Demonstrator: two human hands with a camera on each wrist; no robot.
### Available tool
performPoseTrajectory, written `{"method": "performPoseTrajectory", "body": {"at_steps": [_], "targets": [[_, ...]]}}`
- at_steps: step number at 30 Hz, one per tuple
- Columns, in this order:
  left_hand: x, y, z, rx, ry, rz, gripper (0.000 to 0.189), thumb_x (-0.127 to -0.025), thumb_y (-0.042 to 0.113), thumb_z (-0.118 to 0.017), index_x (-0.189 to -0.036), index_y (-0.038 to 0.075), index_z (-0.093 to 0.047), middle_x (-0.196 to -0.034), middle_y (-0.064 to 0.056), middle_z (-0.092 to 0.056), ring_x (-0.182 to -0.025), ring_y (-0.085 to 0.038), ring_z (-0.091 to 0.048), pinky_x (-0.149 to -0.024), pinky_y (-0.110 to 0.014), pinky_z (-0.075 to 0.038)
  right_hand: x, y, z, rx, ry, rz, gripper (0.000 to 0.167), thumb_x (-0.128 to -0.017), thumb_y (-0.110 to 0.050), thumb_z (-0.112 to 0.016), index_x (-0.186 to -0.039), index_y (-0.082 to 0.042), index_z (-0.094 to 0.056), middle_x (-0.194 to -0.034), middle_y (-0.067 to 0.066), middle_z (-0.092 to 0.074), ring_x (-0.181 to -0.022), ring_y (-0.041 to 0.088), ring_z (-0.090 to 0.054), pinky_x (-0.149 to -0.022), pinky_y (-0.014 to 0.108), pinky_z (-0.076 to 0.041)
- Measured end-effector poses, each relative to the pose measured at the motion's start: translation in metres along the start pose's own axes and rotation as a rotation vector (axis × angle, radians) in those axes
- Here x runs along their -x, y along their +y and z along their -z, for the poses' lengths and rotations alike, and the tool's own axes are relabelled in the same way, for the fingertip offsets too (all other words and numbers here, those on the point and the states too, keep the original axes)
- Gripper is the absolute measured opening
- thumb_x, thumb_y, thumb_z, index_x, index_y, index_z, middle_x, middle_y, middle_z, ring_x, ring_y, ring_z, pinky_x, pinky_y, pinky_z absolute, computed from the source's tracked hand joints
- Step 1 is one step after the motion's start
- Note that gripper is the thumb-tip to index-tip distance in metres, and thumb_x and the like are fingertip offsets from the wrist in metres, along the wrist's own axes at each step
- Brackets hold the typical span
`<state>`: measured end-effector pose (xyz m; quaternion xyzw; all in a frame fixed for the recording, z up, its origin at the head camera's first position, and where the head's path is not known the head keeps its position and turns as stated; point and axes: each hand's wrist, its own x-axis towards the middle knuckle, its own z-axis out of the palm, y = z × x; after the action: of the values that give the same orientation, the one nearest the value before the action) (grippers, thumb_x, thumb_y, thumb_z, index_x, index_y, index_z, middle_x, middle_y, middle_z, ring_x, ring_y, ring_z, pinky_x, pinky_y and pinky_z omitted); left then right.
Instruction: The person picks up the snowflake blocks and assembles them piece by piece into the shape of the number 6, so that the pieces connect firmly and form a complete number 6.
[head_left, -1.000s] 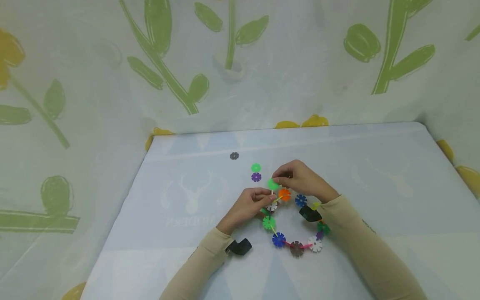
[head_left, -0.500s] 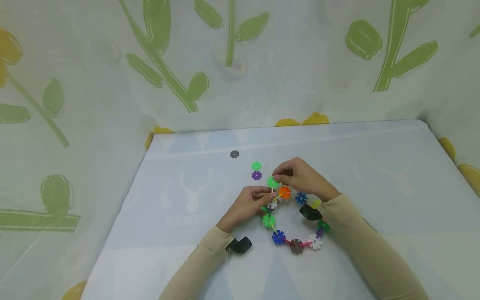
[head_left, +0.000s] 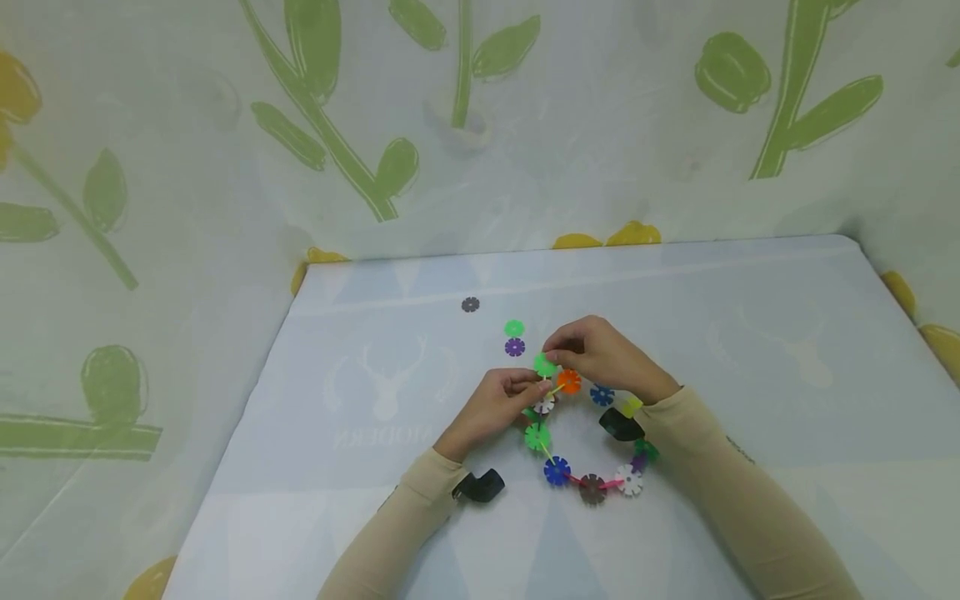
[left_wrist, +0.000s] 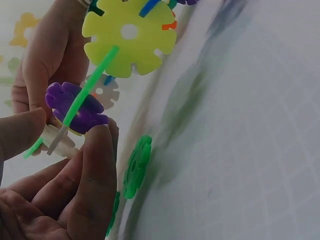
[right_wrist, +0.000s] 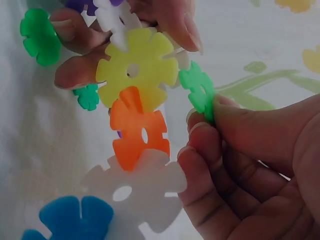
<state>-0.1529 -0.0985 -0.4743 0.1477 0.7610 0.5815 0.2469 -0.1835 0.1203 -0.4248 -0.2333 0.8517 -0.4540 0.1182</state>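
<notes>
Disc ring [head_left: 557,472], slotted flower discs in mixed colours, lies right of centre in lower half of head frame. Right hand [head_left: 606,357] at ring's top: thumb and forefinger pinch bright green disc [head_left: 544,365] by its edge, other fingers curled in. Left hand [head_left: 495,404] at ring's upper left, thumb and fingertips grasping it; can't tell exactly which disc they close on. Left wrist view: purple disc [left_wrist: 62,101] at left forefinger's tip, left of centre. Right wrist view: orange disc [right_wrist: 129,125] slotted into yellow disc [right_wrist: 150,57] above it, blue disc [right_wrist: 82,217] at lower left.

Head frame again: loose green disc [head_left: 513,328] above loose purple disc [head_left: 514,347], both near centre, left of right hand; dark grey disc [head_left: 470,305] farther up-left. Beige sleeves [head_left: 723,467] on both arms. Pale table [head_left: 712,308] underneath, leaf-print sheet [head_left: 585,125] fills upper frame.
</notes>
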Motion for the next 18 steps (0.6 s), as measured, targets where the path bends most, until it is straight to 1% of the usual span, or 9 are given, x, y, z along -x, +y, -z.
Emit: {"method": "performPoseTrajectory", "body": {"at_steps": [3, 5, 9, 11, 14, 18], "targets": [[-0.001, 0.000, 0.000, -0.007, -0.002, -0.002, 0.035, -0.105, 0.027, -0.062, -0.125, 0.001, -0.071, -0.111, -0.019, -0.077, -0.085, -0.008, -0.069, -0.071, -0.033, -0.063, 0.001, 0.001, 0.000, 0.008, -0.002, 0.004, 0.011, -0.099, -0.009, -0.069, -0.103, -0.006, -0.078, -0.097, 0.006, -0.078, -0.077, 0.017, -0.065, -0.074, 0.024, -0.058], [-0.001, 0.000, -0.001, -0.010, -0.002, -0.002, 0.037, -0.105, 0.027, -0.062, -0.129, 0.000, -0.069, -0.114, -0.020, -0.077, -0.088, -0.009, -0.071, -0.072, -0.032, -0.063, 0.002, 0.001, 0.002, 0.021, 0.009, 0.012, 0.012, -0.099, -0.010, -0.069, -0.104, -0.006, -0.078, -0.098, 0.006, -0.078, -0.078, 0.017, -0.066, -0.075, 0.025, -0.059], [-0.002, 0.001, 0.000, -0.014, -0.012, -0.007, 0.042, -0.105, 0.028, -0.061, -0.137, 0.000, -0.063, -0.122, -0.019, -0.075, -0.100, -0.016, -0.075, -0.074, -0.032, -0.063, 0.004, 0.003, 0.008, 0.042, 0.081, 0.016, 0.012, -0.098, -0.010, -0.070, -0.106, -0.005, -0.078, -0.099, 0.007, -0.078, -0.080, 0.018, -0.068, -0.077, 0.025, -0.059], [-0.001, 0.003, 0.001, -0.018, -0.017, -0.012, 0.044, -0.105, 0.028, -0.061, -0.140, 0.000, -0.061, -0.125, -0.019, -0.074, -0.104, -0.021, -0.075, -0.076, -0.032, -0.063, 0.004, 0.004, 0.010, 0.032, 0.105, 0.010, 0.013, -0.098, -0.010, -0.070, -0.106, -0.004, -0.078, -0.098, 0.008, -0.078, -0.080, 0.020, -0.068, -0.076, 0.024, -0.058], [-0.001, 0.003, 0.002, -0.020, -0.020, -0.017, 0.045, -0.105, 0.027, -0.061, -0.142, 0.000, -0.060, -0.128, -0.020, -0.073, -0.107, -0.025, -0.075, -0.076, -0.032, -0.063, 0.003, 0.002, 0.010, 0.002, 0.082, 0.015, 0.013, -0.098, -0.009, -0.070, -0.106, -0.003, -0.078, -0.096, 0.008, -0.078, -0.077, 0.019, -0.065, -0.072, 0.024, -0.057], [0.000, 0.003, 0.002, -0.016, -0.019, -0.016, 0.046, -0.105, 0.024, -0.060, -0.142, -0.003, -0.058, -0.129, -0.022, -0.071, -0.107, -0.027, -0.074, -0.076, -0.032, -0.063, 0.002, 0.001, 0.006, -0.013, 0.046, 0.017, 0.013, -0.099, -0.009, -0.068, -0.105, -0.003, -0.078, -0.095, 0.008, -0.077, -0.073, 0.016, -0.060, -0.068, 0.025, -0.055]]}}
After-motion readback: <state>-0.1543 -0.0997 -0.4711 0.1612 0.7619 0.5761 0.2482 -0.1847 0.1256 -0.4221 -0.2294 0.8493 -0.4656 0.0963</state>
